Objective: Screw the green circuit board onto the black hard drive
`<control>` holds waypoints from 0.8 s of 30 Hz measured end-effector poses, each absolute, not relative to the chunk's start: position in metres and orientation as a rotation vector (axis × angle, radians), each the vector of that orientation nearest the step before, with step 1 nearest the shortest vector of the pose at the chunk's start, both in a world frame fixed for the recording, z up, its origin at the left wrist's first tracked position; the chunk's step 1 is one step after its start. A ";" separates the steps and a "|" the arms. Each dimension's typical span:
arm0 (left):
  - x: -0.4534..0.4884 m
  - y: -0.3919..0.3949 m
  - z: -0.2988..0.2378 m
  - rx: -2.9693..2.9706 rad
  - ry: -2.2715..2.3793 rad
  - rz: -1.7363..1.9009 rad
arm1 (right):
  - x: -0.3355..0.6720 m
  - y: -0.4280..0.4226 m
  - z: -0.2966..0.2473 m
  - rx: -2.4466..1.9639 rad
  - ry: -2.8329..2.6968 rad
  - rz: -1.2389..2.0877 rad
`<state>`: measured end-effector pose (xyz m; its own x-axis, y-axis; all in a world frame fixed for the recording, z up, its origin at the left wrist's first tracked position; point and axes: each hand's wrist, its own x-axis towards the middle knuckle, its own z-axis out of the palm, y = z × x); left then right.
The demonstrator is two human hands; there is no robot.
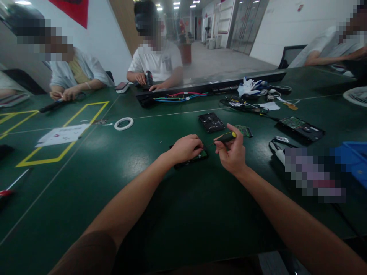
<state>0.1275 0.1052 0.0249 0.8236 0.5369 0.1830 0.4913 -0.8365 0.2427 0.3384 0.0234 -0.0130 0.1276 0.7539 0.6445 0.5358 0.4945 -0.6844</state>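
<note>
My left hand lies over the dark device, palm down on the green table just in front of me, its green board showing past my fingertips. Those fingers are curled at its right end; whether they grip the edge or only press down, I cannot tell. My right hand, to the right, is closed around the black and yellow handle of the screwdriver, its thin shaft pointing left at my left fingertips. I can't make out whether the tip touches anything.

To work the driver well, I judge I should press the device flat so it cannot turn, keep my left fingertips out of the shaft's line, and stand the shaft more upright, since it lies low and could slip across the board. Light turns under steady pressure should suit such small parts.

Just beyond my hands, the loose circuit board and, to its left, the black drive leave little elbow room on the far side.
</note>
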 end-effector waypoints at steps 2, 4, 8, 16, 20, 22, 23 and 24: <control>0.127 0.106 0.025 2.819 0.795 0.365 | 0.337 0.023 -0.012 -1.158 -1.538 0.237; 0.127 0.106 0.025 2.815 0.791 0.374 | 0.337 0.023 -0.011 -1.162 -1.540 0.239; 0.128 0.107 0.022 2.802 0.790 0.384 | 0.335 0.023 -0.010 -1.162 -1.549 0.239; 0.120 0.111 0.033 2.772 0.799 0.404 | 0.336 0.023 -0.009 -1.182 -1.546 0.229; 0.121 0.110 0.035 2.791 0.775 0.367 | 0.336 0.024 -0.010 -1.182 -1.541 0.227; 0.122 0.109 0.035 2.800 0.760 0.341 | 0.335 0.024 -0.011 -1.185 -1.542 0.224; 0.122 0.109 0.034 2.797 0.758 0.337 | 0.335 0.024 -0.011 -1.184 -1.543 0.227; 0.122 0.109 0.034 2.792 0.762 0.338 | 0.335 0.024 -0.011 -1.183 -1.545 0.232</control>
<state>0.1224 0.1090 0.0337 0.8383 0.5209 0.1608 0.4686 -0.8392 0.2759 0.3351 0.0239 -0.0111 0.1233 0.7659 0.6311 0.5469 0.4782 -0.6872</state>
